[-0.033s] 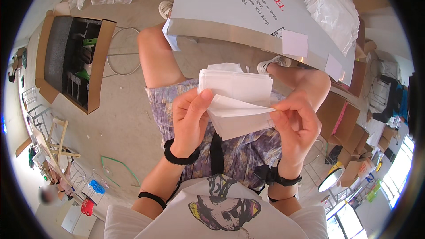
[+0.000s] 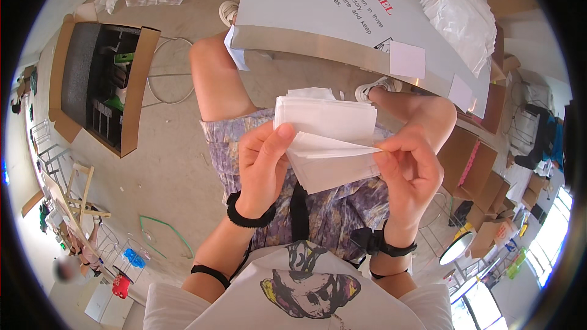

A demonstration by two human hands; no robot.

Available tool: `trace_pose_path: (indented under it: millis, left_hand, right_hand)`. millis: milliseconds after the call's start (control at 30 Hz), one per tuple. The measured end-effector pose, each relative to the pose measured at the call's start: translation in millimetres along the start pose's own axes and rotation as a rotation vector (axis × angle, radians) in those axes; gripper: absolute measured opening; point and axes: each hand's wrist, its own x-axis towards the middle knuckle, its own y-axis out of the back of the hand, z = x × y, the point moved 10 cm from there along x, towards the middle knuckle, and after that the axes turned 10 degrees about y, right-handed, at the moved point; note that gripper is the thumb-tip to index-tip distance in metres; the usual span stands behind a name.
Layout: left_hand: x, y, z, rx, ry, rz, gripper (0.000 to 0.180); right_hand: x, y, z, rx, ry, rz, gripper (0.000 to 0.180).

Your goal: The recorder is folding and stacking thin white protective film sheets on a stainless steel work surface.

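Pinching the left end of a white paper stack (image 2: 330,116) short of the grey table (image 2: 269,9), the left hand (image 2: 262,157) sits opposite the right hand (image 2: 413,164), which grips a raised flap (image 2: 327,148) by its right tip, the stack's long axis running crosswise between the two.

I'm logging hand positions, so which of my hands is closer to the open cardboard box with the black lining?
Left. The left hand, holding the white papers, is to the right of the box; the right hand, pinching their right edge, is farther right.
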Motion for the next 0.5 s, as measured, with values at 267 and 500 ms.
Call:
trace_pose_path:
  millis: [267, 500]
  left_hand:
    - [4.6, -10.3, -0.2, 0.07, -0.035, -0.133, 0.04]
    - [6.2, -5.3, -5.7, 0.004, 0.066, -0.039, 0.033]
  right_hand:
    - [2.9, 2.0, 5.9, -0.003, 0.004, 0.04, 0.011]
    - [2.4, 1.0, 10.6, -0.012, -0.054, 0.062, 0.01]
